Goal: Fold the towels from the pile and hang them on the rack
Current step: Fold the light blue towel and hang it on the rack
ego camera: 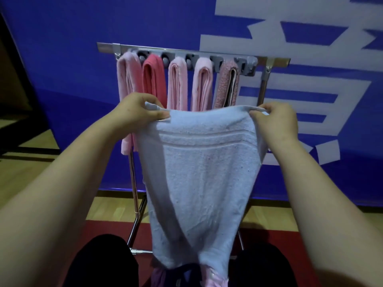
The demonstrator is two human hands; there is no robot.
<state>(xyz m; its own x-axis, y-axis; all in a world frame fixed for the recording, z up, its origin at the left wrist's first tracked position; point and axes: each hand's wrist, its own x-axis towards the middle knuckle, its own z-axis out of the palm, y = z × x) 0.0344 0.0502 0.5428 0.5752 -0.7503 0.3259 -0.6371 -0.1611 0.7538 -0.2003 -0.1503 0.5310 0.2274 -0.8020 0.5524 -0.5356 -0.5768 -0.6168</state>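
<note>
So both hands, left hand (138,109) and right hand (275,119), pinch the pale blue towel's (203,172) top corners; rack (186,53) at 12 o'clock, maybe five folded towels (177,83).

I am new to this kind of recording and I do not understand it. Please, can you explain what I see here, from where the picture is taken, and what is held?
There is no machine. A camera worn on a person's head looks forward and down. The left hand and the right hand each pinch a top corner of a light blue towel, which hangs open. Behind it stands a metal rack with five folded towels already hanging, most of them pink. More cloth lies low, near the knees.
</note>
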